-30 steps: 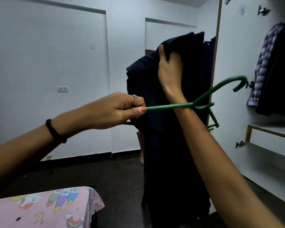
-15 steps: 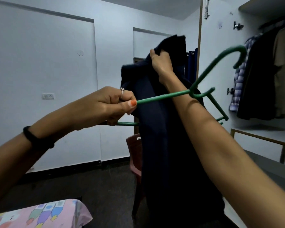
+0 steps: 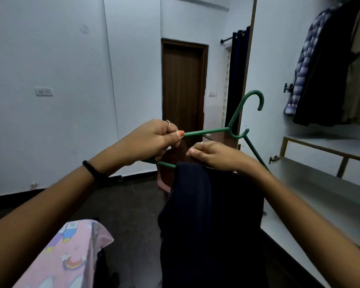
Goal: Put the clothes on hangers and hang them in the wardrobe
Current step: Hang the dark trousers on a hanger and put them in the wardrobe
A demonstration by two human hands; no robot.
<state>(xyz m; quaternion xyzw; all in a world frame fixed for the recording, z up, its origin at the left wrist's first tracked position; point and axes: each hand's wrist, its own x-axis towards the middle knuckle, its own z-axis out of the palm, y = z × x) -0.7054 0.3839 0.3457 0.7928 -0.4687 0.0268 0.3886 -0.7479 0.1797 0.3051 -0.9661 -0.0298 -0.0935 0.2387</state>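
Note:
My left hand [image 3: 154, 140] grips the left corner of a green hanger [image 3: 235, 129], whose hook points up and to the right. A dark navy garment [image 3: 208, 215] drapes over the hanger's bottom bar and hangs straight down. My right hand [image 3: 214, 154] reaches through the hanger's triangle and pinches the top of the garment at the bar. The open wardrobe [image 3: 320, 150] stands at the right, with a checked shirt [image 3: 303, 65], a dark garment and a brown one hanging in it.
A pink patterned sheet [image 3: 71, 254] covers a bed corner at the lower left. A brown door [image 3: 183, 86] stands at the far wall, with a reddish plastic chair partly hidden behind the hands. The white wardrobe door [image 3: 266, 59] stands open beside a dark curtain.
My right hand has come down from head height to the hanger's bottom bar, pulling the navy garment down so that it drapes over the bar. The hanger has tilted more upright.

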